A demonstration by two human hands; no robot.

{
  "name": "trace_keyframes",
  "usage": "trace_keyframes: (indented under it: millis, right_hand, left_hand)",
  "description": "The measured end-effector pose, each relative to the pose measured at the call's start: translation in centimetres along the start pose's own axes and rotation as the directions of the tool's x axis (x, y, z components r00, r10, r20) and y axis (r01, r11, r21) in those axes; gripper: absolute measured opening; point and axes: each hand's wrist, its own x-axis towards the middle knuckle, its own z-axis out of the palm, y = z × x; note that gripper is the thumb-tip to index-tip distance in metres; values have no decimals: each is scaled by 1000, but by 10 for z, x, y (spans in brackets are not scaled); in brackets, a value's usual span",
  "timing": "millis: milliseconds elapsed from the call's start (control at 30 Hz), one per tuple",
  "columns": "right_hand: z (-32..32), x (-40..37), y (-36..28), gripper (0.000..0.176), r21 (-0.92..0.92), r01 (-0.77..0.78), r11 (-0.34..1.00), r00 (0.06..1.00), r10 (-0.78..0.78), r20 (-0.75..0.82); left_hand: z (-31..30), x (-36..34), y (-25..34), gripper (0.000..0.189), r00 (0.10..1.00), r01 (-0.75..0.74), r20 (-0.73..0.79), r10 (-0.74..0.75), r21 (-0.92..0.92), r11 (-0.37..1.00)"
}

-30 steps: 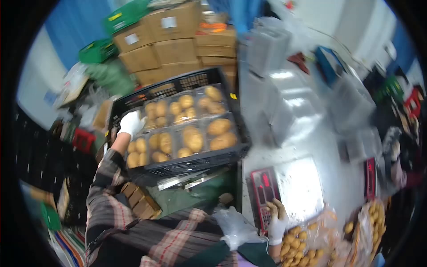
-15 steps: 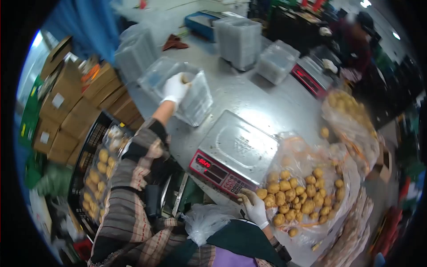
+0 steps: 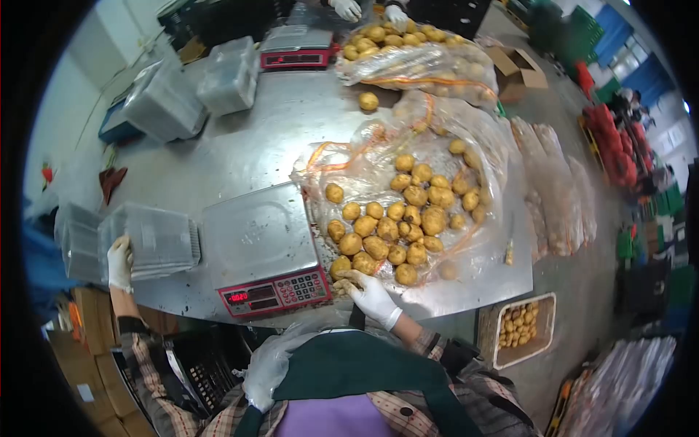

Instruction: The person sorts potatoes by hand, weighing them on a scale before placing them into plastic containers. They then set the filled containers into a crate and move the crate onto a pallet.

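Left hand (image 3: 120, 264) curled at the side of the stacked clear plastic containers (image 3: 162, 239) — can't tell if it's gripping. Right hand (image 3: 370, 297) half-open, nothing visible in it, beside potatoes (image 3: 389, 230) on spread plastic (image 3: 459, 120). Digital scale (image 3: 256, 229) sits between — probably for reach from both sides.

Bench (image 3: 284, 109) is smooth metal with a soft shine. The scale's pan (image 3: 258, 229) is dull metal, its front (image 3: 255, 297) shiny plastic. Bag (image 3: 459, 116) is thin clear plastic, all crinkly and glossy; potatoes (image 3: 376, 247) look matt, kinda rough. Tubs (image 3: 164, 237) are smooth see-through plastic. Apron (image 3: 349, 364) is plain matt cloth. Gloves (image 3: 375, 300) look like matt fabric too, though they're too small here to swear to it.
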Motion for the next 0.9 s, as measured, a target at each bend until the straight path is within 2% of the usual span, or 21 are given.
trace_keyframes:
  millis: [67, 167, 200, 233, 300, 333, 433, 467, 500, 533, 567, 600, 633, 700, 733, 767, 800, 833, 867, 900]
  right_hand:
    - [-5, -1, 3, 29, -22, -5, 1000, 999, 4, -48]
    - [-15, -3, 0, 29, -63, -9, 998, 995, 3, -96]
    - [-18, -2, 4, 29, -86, 1, 996, 995, -9, -102]
    - [-19, -2, 6, 29, -108, 10, 994, 994, -22, -107]
    - [-21, -3, 4, 29, -70, 39, 997, 991, -48, -123]
    - [-23, -3, 2, 29, -55, 58, 997, 989, -64, -129]
    - [-29, -2, 9, 28, -74, 76, 994, 983, -87, -163]
    - [-34, -1, 11, 27, -49, 64, 997, 981, -72, -180]
    - [-41, -1, 14, 26, -22, 51, 998, 979, -55, -198]
    - [-49, 8, 46, 26, -174, 80, 982, 955, -125, -268]
    - [-65, 6, 33, 26, -117, 19, 993, 947, -56, -317]
    - [-81, 10, 38, 25, -51, -6, 999, 914, -15, -406]
    - [-94, 14, 45, 25, 20, -23, 1000, 870, 30, -492]
    - [-120, 17, 44, 24, 130, 54, 990, 808, 33, -588]
    - [-131, 24, 53, 23, 118, 93, 989, 793, -2, -609]
    - [-136, 25, 45, 25, 97, 78, 992, 792, -3, -611]
    - [-140, 23, 30, 26, -78, 9, 997, 801, -54, -597]
    - [-144, 38, 62, 26, -133, 39, 990, 807, -110, -580]
    - [-143, 43, 67, 27, -226, 32, 974, 806, -158, -570]
    - [-135, 44, 57, 28, -202, 117, 972, 788, -214, -578]
  left_hand:
    - [0, 7, -8, 14, 997, -33, -66, 31, -34, 999]
    - [-19, 17, -9, 14, 1000, 4, 0, -4, 39, 999]
    - [-24, 24, -7, 14, 999, 19, -42, -9, 247, 969]
    - [-6, 15, 2, 15, 978, -124, -94, 188, 464, 877]
    - [26, -9, 12, 16, 822, -288, -57, 566, 817, 499]
    - [26, -4, 4, 17, 766, -336, -44, 641, 823, 459]
    - [-25, 33, -18, 7, 862, -257, -62, 504, 802, 539]
    - [-44, 47, -29, 5, 897, -198, -197, 395, 619, 760]
    - [-51, 36, -13, 12, 955, -11, -295, 43, 109, 994]
    - [-52, 23, -6, 17, 928, -52, -359, 97, 134, 990]
    - [-64, 15, 1, 19, 924, -31, -346, 164, 361, 932]
    - [-60, -1, 9, 16, 945, -102, -248, 213, 394, 913]
    - [-70, -1, 7, 20, 981, -92, -122, 153, 403, 911]
    - [-34, -33, 21, 26, 971, -188, -44, 235, 468, 864]
    - [-43, -17, 10, 27, 975, -176, -51, 217, 416, 892]
    - [-48, -1, -4, 29, 979, -167, -47, 196, 355, 920]
    - [-34, -5, 3, 28, 990, -131, 2, 143, 410, 903]
    - [-18, -14, 20, 27, 994, -107, 58, 90, 463, 880]
    - [-40, 21, -2, 25, 954, -300, 192, 231, 636, 711]
    - [-37, 36, -12, 20, 982, -186, 95, 164, 634, 750]
